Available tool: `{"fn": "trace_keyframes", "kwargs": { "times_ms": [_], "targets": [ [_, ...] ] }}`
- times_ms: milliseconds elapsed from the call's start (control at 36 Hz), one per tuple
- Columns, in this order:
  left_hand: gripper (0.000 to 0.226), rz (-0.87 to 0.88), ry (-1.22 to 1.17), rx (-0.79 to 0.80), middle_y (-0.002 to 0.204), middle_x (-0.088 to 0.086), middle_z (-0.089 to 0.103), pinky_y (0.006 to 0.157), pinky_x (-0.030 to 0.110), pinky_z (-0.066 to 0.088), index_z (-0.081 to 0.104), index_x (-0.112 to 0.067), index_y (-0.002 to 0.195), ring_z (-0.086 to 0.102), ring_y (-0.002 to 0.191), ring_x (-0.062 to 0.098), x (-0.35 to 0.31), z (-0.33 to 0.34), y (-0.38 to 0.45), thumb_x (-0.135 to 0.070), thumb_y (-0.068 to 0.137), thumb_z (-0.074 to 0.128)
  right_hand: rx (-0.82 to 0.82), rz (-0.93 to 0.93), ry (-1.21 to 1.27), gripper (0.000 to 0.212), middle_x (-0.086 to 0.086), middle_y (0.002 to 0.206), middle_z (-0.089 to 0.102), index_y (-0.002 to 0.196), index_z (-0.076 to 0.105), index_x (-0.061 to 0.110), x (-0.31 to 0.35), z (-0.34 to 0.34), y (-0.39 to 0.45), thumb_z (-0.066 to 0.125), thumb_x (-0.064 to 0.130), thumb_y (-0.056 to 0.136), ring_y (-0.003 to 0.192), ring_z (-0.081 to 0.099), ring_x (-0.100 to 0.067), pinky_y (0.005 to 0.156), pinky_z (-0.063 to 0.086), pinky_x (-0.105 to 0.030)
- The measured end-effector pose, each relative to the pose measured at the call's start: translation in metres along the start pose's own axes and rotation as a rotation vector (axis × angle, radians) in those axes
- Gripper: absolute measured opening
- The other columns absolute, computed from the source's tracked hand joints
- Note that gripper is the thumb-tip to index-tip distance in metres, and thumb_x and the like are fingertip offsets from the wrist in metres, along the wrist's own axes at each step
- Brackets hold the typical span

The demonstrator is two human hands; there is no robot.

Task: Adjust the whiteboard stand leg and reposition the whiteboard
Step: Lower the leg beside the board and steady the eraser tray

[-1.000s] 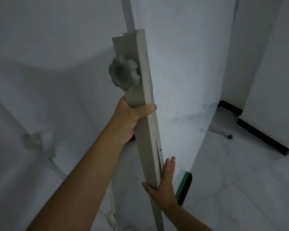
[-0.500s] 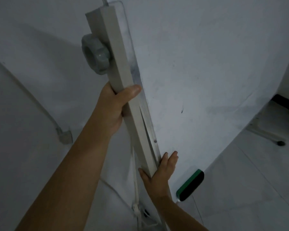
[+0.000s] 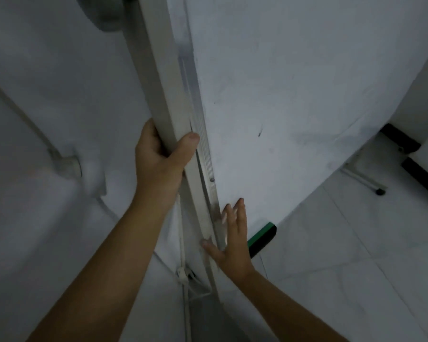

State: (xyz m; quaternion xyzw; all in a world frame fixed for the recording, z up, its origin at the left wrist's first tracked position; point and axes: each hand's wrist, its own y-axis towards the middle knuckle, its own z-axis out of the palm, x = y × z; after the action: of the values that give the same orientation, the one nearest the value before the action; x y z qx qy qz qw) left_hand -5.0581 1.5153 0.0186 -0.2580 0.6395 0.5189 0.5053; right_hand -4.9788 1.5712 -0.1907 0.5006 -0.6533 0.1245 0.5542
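The left hand [image 3: 162, 154] is curled in a closed grip, thumb on top; the right hand [image 3: 232, 239] is flat, fingers spread.

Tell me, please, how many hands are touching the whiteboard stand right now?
2. The left hand is wrapped around the stand leg; the right hand lies flat, lower down, against the whiteboard's edge rail.

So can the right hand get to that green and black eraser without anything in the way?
Probably yes. The right hand lies open against the whiteboard edge, holding nothing, and the eraser sits just beside it at the board's bottom edge with nothing between them.
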Motion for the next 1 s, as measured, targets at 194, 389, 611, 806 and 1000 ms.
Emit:
{"fn": "trace_keyframes", "kwargs": {
  "times_ms": [194, 389, 611, 806, 1000],
  "targets": [
    [0.064, -0.197, 0.239, -0.333, 0.117, 0.006, 0.055, 0.084, 0.026, 0.052, 0.046, -0.026, 0.112, 0.058, 0.106, 0.014, 0.094, 0.014, -0.08, -0.031, 0.055, 0.075, 0.251, 0.615, 0.09, 0.034, -0.013, 0.124, 0.056, 0.123, 0.052, -0.002, -0.089, -0.088, -0.018, 0.052, 0.009, 0.092, 0.118, 0.052, -0.028, 0.097, 0.043, -0.032],
    [0.077, -0.594, 0.483, -0.608, 0.127, 0.011, 0.046, 0.102, 0.048, 0.04, 0.037, -0.018, 0.123, 0.045, 0.117, 0.031, 0.219, 0.061, -0.172, -0.004, 0.06, 0.079, 0.307, 0.955, -0.079, 0.037, -0.022, 0.119, 0.059, 0.12, 0.054, -0.005, -0.217, -0.144, 0.018, 0.046, 0.022, 0.095, 0.107, 0.053, -0.033, 0.098, 0.041, -0.042],
    [0.104, -0.903, 0.366, -0.923, 0.154, 0.007, 0.012, 0.117, 0.046, 0.019, 0.003, -0.016, 0.141, 0.016, 0.14, 0.022, 0.31, 0.105, -0.199, -0.019, 0.067, 0.076, 0.136, 1.281, 0.453, 0.067, -0.015, 0.145, 0.035, 0.143, 0.025, 0.006, -0.31, -0.109, 0.047, 0.049, 0.04, 0.091, 0.128, 0.04, -0.029, 0.108, 0.037, -0.046],
    [0.098, -0.936, 0.079, -0.998, 0.155, 0.003, 0.005, 0.112, 0.043, 0.027, -0.009, -0.035, 0.138, 0.028, 0.135, 0.022, 0.331, 0.107, -0.206, -0.019, 0.077, 0.066, 0.128, 1.221, 0.832, 0.028, -0.01, 0.109, 0.058, 0.088, 0.056, 0.019, -0.329, -0.086, 0.049, 0.039, 0.04, 0.094, 0.102, 0.057, -0.025, 0.102, 0.041, -0.045],
    [0.08, -0.796, -0.141, -1.087, 0.146, 0.009, 0.033, 0.107, 0.043, 0.037, -0.006, -0.03, 0.139, 0.049, 0.12, 0.026, 0.319, 0.101, -0.197, -0.022, 0.086, 0.052, 0.085, 1.236, 0.914, 0.036, -0.009, 0.109, 0.058, 0.105, 0.051, 0.011, -0.323, -0.084, 0.043, 0.037, 0.042, 0.094, 0.113, 0.051, -0.027, 0.1, 0.041, -0.047]
  ]
}}
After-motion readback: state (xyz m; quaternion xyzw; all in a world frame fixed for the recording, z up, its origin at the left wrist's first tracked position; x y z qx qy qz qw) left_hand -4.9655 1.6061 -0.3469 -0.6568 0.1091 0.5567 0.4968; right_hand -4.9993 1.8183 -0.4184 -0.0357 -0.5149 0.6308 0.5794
